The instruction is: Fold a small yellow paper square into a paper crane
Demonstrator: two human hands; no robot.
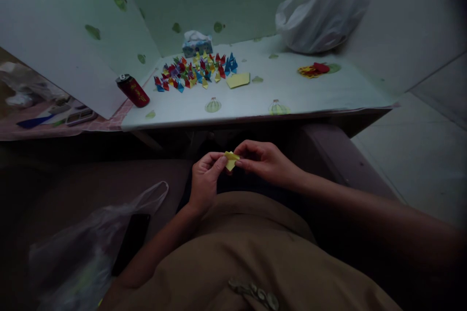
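Left hand (206, 179): pinches one side of the folded yellow paper (231, 161).
Right hand (267, 161): pinches its other side.
Paper: near frame centre, apparently mid-fold.
Next crease: likely needs steady, even pressing.

The yellow paper piece (231, 162) is small and folded, with an uneven upper edge and a downward-pointing lower corner. It is held at both sides, just below frame center.
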